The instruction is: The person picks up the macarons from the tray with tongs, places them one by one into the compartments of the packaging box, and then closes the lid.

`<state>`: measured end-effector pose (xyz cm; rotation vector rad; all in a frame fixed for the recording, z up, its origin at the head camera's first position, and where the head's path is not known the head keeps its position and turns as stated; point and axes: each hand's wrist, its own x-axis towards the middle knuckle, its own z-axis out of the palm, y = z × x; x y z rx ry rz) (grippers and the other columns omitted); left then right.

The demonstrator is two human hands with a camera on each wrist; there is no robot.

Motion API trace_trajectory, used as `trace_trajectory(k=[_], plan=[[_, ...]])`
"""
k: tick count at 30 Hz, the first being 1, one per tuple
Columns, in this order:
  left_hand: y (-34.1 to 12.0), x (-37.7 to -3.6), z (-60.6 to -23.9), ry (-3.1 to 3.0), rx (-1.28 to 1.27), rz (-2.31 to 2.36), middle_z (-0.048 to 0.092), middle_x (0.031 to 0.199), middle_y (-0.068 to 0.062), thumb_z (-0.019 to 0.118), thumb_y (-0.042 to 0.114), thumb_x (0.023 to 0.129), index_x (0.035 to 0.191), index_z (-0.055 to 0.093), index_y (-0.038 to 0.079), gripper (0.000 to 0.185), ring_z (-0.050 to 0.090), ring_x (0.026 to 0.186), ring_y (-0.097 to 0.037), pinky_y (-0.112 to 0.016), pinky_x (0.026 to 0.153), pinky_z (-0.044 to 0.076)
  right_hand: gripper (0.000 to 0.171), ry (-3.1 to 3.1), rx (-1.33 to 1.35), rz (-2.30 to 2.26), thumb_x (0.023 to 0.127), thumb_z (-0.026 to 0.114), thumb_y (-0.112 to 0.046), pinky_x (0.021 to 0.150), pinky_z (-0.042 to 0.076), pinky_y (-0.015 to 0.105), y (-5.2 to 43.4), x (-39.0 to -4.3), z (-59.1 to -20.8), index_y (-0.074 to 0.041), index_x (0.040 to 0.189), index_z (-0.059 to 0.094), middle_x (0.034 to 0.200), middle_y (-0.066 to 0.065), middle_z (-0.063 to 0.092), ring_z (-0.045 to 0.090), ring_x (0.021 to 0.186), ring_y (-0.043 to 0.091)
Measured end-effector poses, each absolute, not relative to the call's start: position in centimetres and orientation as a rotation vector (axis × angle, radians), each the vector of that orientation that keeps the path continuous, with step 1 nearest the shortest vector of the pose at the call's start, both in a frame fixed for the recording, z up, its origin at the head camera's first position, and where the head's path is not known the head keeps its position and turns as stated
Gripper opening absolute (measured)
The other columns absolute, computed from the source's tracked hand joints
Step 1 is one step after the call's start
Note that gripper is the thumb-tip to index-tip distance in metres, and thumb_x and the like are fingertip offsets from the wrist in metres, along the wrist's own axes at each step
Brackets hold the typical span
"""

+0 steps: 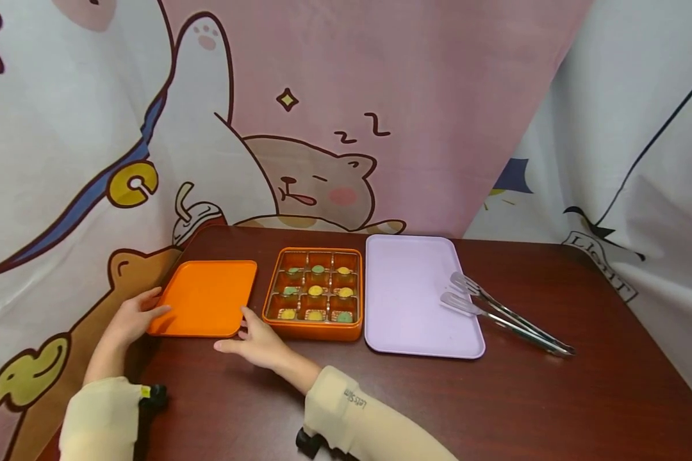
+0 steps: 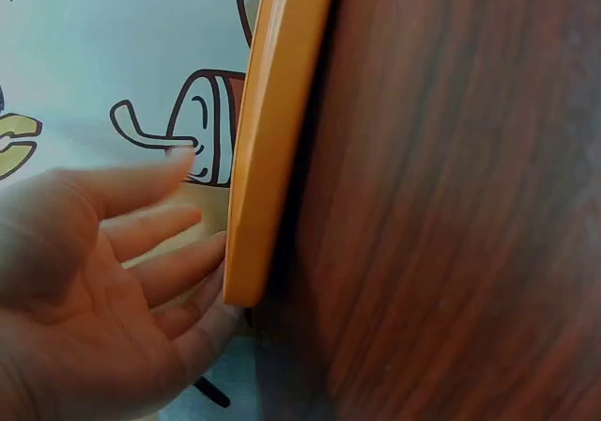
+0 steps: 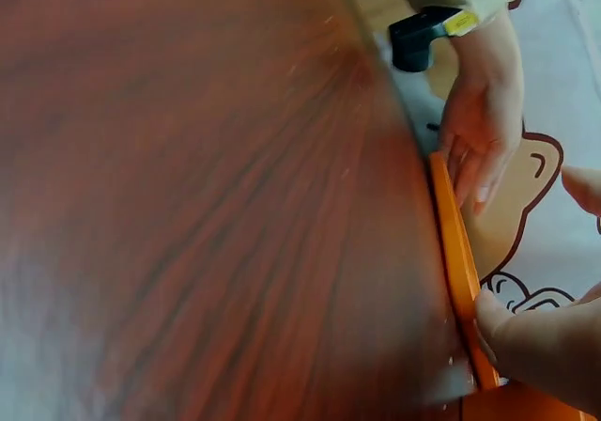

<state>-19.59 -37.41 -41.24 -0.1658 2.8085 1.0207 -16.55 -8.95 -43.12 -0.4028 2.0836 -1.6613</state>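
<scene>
From the head view, an orange lid (image 1: 206,297) lies flat on the dark wooden surface (image 1: 415,397), at its left edge. The left hand (image 1: 131,318) rests against the lid's left rim with fingers nearly straight and loosely spread. The right hand (image 1: 257,342) lies at the lid's near right corner, fingers extended, one fingertip touching the rim. Just right of the lid stands an orange box (image 1: 314,294) with nine compartments, each holding a small green or yellow sweet. A lilac tray (image 1: 409,301) lies beside the box, and metal tongs (image 1: 498,312) rest with their tips on the tray's right edge.

In the left wrist view, the left hand (image 2: 103,289) is open, palm showing, its fingertips touching the orange lid's (image 2: 272,139) edge.

In the right wrist view, a fingertip of the right hand (image 3: 540,341) presses the lid's (image 3: 455,252) thin edge, while the left hand (image 3: 484,130) lies straight-fingered against the far side.
</scene>
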Motion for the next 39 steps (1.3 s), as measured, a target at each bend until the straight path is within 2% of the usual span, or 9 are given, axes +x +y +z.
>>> trace_trajectory(k=[5,8,13,16,18,20,24,30,39], plan=[[-38.0,-18.2,-40.7,2.903,-0.306,0.995,0.048,0.137,-0.037,0.054,0.013,0.101,0.143,0.041,-0.014,0.052,0.047,0.124,-0.055,-0.043,0.088,0.05,0.082,2.095,-0.313,-1.733,0.086,0.077,-0.027,0.113,0.044,0.039,-9.2,-15.7,-43.1,-0.008,0.155,0.035,0.156,0.01,0.044,0.05,0.137,0.026],[-38.4,-17.4,-40.3,2.941,-0.387,0.975,0.053,0.135,-0.035,0.055,0.009,0.099,0.139,0.048,-0.012,0.046,0.054,0.117,-0.05,-0.027,0.074,0.048,0.082,1.977,-0.3,-1.844,0.086,0.077,-0.022,0.115,0.041,0.043,-8.9,-15.4,-43.4,-0.007,0.154,0.035,0.155,0.012,0.044,0.047,0.14,0.029],[-38.7,-15.9,-39.1,2.898,-0.471,1.012,0.047,0.14,-0.038,0.055,0.013,0.1,0.138,0.051,-0.01,0.045,0.055,0.115,-0.049,-0.044,0.082,0.05,0.078,1.773,-0.317,-2.008,0.089,0.073,-0.015,0.113,0.044,0.042,-8.1,-14.7,-43.5,-0.005,0.155,0.032,0.152,0.013,0.046,0.049,0.139,0.03],[-38.9,-15.1,-38.1,2.86,-0.462,1.064,0.061,0.13,-0.031,0.055,0.017,0.101,0.14,0.05,-0.01,0.047,0.066,0.094,-0.021,-0.035,0.08,0.053,0.074,1.753,-0.356,-2.074,0.091,0.07,-0.012,0.107,0.049,0.034,-7.5,-14.2,-42.9,-0.003,0.154,0.033,0.145,0.014,0.052,0.055,0.133,0.029],[-39.0,-14.6,-37.4,2.817,-0.432,1.149,0.075,0.111,-0.008,0.055,0.018,0.102,0.141,0.047,-0.011,0.05,0.062,0.083,0.003,-0.021,0.072,0.051,0.071,1.736,-0.371,-2.13,0.091,0.068,-0.009,0.102,0.052,0.03,-7.3,-14.0,-42.2,-0.001,0.153,0.034,0.14,0.015,0.055,0.059,0.127,0.029],[-39.0,-14.3,-36.8,2.778,-0.414,1.257,0.073,0.095,0.017,0.056,0.019,0.101,0.141,0.048,-0.01,0.05,0.053,0.076,0.017,-0.012,0.065,0.049,0.067,1.731,-0.376,-2.178,0.092,0.067,-0.006,0.098,0.053,0.027,-7.0,-14.0,-41.3,0.001,0.151,0.035,0.135,0.017,0.057,0.063,0.12,0.028],[-37.9,-14.0,-35.5,2.686,-0.392,1.485,0.061,0.087,0.039,0.061,0.025,0.1,0.143,0.055,0.005,0.047,0.057,0.078,0.018,-0.009,0.066,0.049,0.061,1.735,-0.353,-2.234,0.094,0.065,-0.003,0.092,0.057,0.027,-6.1,-15.1,-39.6,0.005,0.148,0.039,0.122,0.022,0.062,0.069,0.1,0.019],[-33.9,-14.8,-34.4,2.751,-0.296,1.546,0.058,0.093,0.04,0.061,0.03,0.099,0.148,0.046,0.001,0.059,0.059,0.083,0.018,-0.005,0.071,0.049,0.045,1.761,-0.331,-2.252,0.096,0.06,0.001,0.08,0.062,0.032,-2.8,-17.5,-37.9,0.011,0.138,0.05,0.103,0.021,0.067,0.067,0.072,0.005],[-27.9,-17.7,-33.9,2.834,-0.11,1.827,0.063,0.1,0.034,0.066,0.02,0.097,0.145,0.052,0.006,0.052,0.059,0.092,0.015,-0.004,0.077,0.05,0.041,1.999,-0.338,-2.221,0.092,0.062,0.005,0.073,0.062,0.029,3.2,-19.9,-35.3,0.009,0.133,0.057,0.093,0.009,0.068,0.066,0.069,0.007]])
